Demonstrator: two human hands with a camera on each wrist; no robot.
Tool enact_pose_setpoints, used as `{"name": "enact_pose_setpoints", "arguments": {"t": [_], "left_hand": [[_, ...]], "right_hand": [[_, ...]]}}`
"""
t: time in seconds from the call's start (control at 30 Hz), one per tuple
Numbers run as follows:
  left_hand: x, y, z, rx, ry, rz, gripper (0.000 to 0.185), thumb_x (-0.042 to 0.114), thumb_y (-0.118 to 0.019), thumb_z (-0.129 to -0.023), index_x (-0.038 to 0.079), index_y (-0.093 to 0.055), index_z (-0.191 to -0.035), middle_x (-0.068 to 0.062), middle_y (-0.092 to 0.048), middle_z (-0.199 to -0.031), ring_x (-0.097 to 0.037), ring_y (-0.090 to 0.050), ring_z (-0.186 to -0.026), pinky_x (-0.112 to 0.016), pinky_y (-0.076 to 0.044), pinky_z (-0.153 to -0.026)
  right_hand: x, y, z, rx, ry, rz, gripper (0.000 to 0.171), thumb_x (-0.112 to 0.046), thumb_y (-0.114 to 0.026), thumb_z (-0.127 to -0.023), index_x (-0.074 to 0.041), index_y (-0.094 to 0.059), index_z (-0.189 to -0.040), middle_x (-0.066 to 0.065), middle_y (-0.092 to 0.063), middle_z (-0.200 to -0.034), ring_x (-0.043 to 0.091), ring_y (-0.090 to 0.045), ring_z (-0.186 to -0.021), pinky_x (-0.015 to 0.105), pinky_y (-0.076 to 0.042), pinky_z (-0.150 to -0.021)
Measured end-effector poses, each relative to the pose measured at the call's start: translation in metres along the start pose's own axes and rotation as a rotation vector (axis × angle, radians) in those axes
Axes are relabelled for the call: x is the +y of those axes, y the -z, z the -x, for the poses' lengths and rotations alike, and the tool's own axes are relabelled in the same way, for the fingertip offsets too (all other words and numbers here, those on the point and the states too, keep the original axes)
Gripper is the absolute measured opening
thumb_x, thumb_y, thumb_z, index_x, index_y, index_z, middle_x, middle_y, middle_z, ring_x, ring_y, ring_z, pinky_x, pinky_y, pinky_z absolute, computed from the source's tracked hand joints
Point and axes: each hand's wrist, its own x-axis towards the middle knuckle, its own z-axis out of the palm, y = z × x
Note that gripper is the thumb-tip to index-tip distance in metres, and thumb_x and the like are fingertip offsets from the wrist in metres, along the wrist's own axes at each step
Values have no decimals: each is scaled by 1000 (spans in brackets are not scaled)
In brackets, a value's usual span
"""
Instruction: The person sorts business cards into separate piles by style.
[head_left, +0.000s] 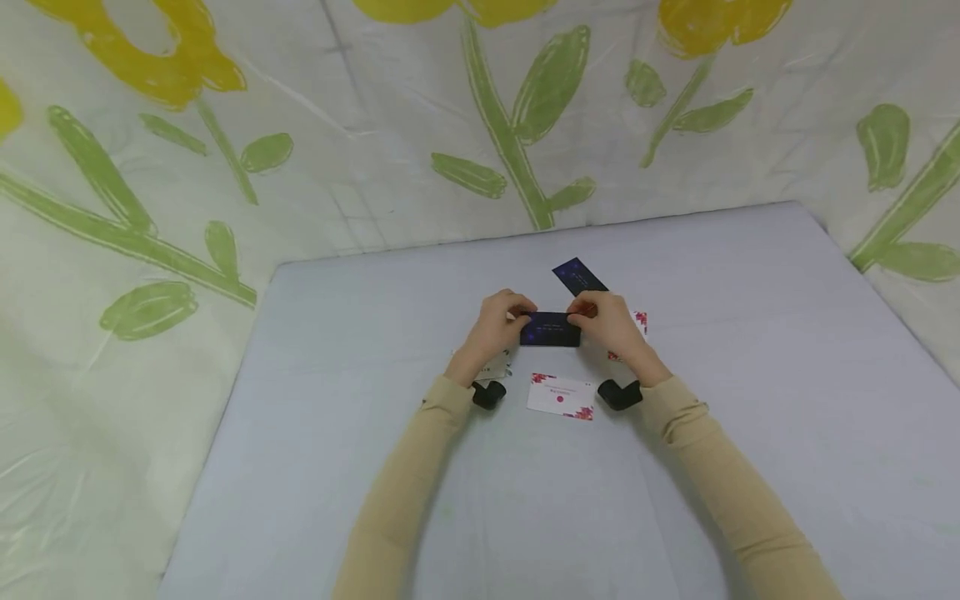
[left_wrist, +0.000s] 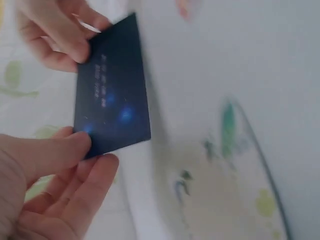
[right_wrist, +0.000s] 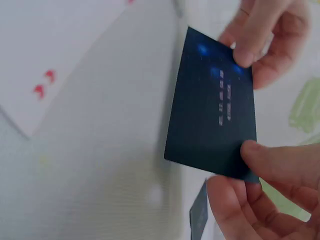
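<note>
A dark navy-blue rectangular card (head_left: 550, 330) with pale print and small blue glows was held between the two hands, directly in front of the person. Its long axis was laid from side to side, running from one hand to the other, so neither hand could be called the nearer. Its left end was pinched by the left hand (head_left: 501, 321) and its right end by the right hand (head_left: 606, 319), with the thumbs set on the printed face and fingers behind. By judgement, any shift or turn of the card hung on this span, since both ends were gripped at once. The card was shown tilted in the wrist views; whether its lower edge was touching the grey-white cloth-covered tabletop (head_left: 337, 400) could not be told.

Just beyond the right hand, a second dark blue card (head_left: 579, 276) was laid at a slant, its near end hidden. Closer to the person, a white card with red floral corners (head_left: 561, 397) was seen lying flat. A red-and-white patterned card (head_left: 641, 321) was mostly covered by the right hand and wrist, and a pale card with dark green print (head_left: 497, 367) was partly hidden by the left wrist.
</note>
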Motion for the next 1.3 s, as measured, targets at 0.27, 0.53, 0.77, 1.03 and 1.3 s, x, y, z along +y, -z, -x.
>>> {"name": "enact_pose_setpoints", "arguments": {"t": [0.27, 0.53, 0.77, 1.03, 1.3], "left_hand": [[14, 3, 14, -69, 103, 28, 14, -1, -63, -85, -2, -67, -99, -13, -64, -97, -22, -59, -85, -25, -49, -74], [14, -6, 19, -118, 127, -127, 13, -1, -63, -85, 0, -68, -97, -10, -63, -91, -19, -55, -80, -26, -46, -71], [15, -10, 22, -126, 163, -243, 13, 2, -65, -84, 2, -68, -97, -9, -62, -89, -18, -54, -79, -26, -46, -70], [17, -12, 22, -132, 160, -275, 13, 1, -64, -85, 1, -68, -98, -10, -63, -93, -19, -57, -84, -29, -47, -74], [16, -13, 20, -131, 146, -303, 5, 1, -66, -83, 3, -66, -88, -7, -60, -83, -17, -52, -76, -27, -45, -68]], "right_hand": [[3, 6, 1, -96, -44, -34, 13, -8, -66, -85, 1, -70, -93, 12, -66, -86, 20, -55, -74, 26, -45, -62], [1, -1, 2, -168, 16, 89, 13, 2, -62, -84, 8, -67, -94, 18, -65, -89, 28, -59, -82, 40, -48, -75], [-5, -9, 3, -152, 53, 207, 9, 3, -62, -83, 7, -67, -90, 17, -62, -85, 27, -56, -79, 40, -48, -72], [-7, -14, 5, -151, 32, 269, 6, 1, -62, -85, 4, -66, -88, 14, -58, -82, 25, -52, -77, 38, -46, -69], [-8, -13, 7, -130, 44, 333, 4, -1, -64, -83, 2, -64, -82, 12, -56, -79, 25, -51, -76, 37, -45, -67]]}}
